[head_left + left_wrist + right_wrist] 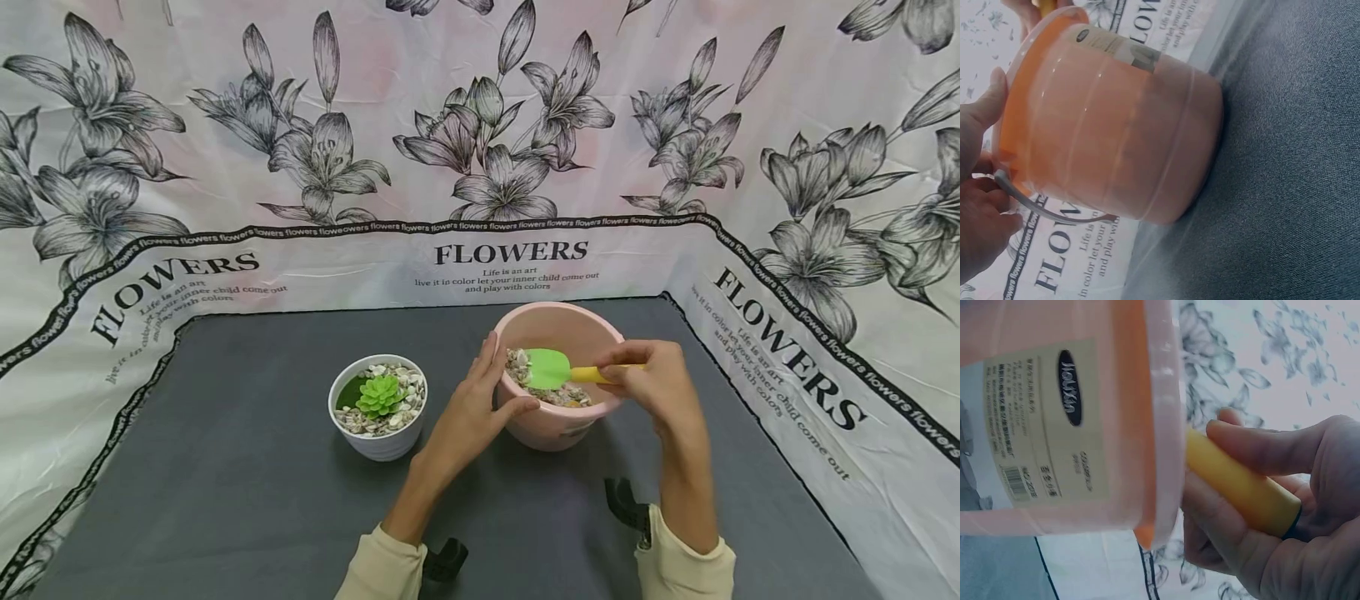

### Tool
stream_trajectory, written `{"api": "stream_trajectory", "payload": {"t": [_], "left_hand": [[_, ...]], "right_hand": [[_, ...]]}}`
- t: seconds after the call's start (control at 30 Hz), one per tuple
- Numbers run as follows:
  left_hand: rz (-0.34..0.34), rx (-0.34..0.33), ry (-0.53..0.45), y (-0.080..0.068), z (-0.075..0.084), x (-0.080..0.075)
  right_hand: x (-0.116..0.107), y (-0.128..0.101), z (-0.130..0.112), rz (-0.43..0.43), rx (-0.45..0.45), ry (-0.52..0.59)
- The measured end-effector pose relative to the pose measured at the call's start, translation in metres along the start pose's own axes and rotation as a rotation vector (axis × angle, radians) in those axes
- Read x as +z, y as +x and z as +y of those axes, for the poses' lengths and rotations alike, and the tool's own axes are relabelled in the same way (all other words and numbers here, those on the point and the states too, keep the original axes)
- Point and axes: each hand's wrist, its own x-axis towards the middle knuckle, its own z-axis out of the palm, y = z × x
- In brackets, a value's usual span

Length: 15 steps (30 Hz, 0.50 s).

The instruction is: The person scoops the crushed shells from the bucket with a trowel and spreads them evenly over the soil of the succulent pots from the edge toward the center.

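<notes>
A pink plastic bucket [551, 425] stands upright with small pale pebbles [562, 397] inside. At its left side my left hand [471, 400] grips the rim, thumb toward the front; the left wrist view shows fingers by the grey bail handle [1054, 215]. My right hand [651, 377] holds a toy shovel by its yellow handle [1241, 481], thumb on one side and fingers on the other. The green shovel blade [549, 368] lies inside the bucket over the pebbles. To the left sits a white pot [382, 446] holding pebbles and a green succulent [380, 396].
Dark grey cloth [225, 467] covers the table. Behind and beside it hangs a white and pink floral cloth [510, 267] with printed lettering. A paper label [1047, 425] is stuck on the bucket's side. Black straps [446, 560] show near both sleeves.
</notes>
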Motion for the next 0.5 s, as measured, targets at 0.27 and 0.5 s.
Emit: {"api": "stream_trajectory", "payload": {"t": [0.27, 0.5], "left_hand": [[0.007, -0.001, -0.019, 0.0, -0.002, 0.0], [0.01, -0.009, -0.009, 0.0, -0.003, -0.001]], "right_hand": [[-0.022, -0.009, 0.007, 0.069, -0.017, 0.088], [-0.034, -0.013, 0.01, 0.074, -0.018, 0.123]]}}
